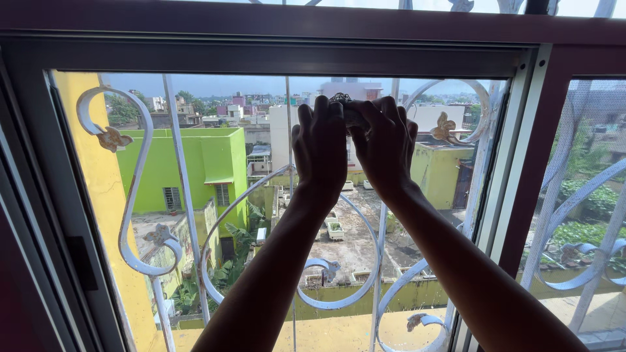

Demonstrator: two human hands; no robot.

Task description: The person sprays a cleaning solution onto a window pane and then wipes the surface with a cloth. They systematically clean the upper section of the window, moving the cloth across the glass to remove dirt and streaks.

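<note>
While both hands meet high at the window, the scene reads so:

Ornament: a small dark curled piece (340, 98) shows just above the knuckles at 12 o'clock of the hands, against the sky; whether it belongs to the grille or is loose cannot be told.
Left hand: left hand (319, 153) is raised with its back to the camera, fingers (322, 114) curled forward and closed around something at the ornament; what exactly they grip is hidden in shadow.
Right hand: right hand (385, 146) sits just beside the left, at its 3 o'clock, touching it at the fingertips; its fingers (375, 114) are likewise bent shut over the same spot.
Arms: both forearms rise from 6 o'clock, bare and dark against the light.
Grille: white iron grille (134, 195) with S-shaped scrolls and small leaf tips runs behind the hands; one vertical bar (287, 117) passes at the left hand's 9 o'clock edge.
Frame: grey sliding frame (274, 62) crosses at 12 o'clock, a dark red post (541, 163) stands at 3 o'clock.
Mesh: a screen pane (590, 195) lies beyond the post at 3 o'clock.
Outside: a green building (195, 163) at 9 o'clock, a yellow wall (98, 176) farther that way, a grey rooftop (352, 234) below the hands at 6 o'clock.
</note>
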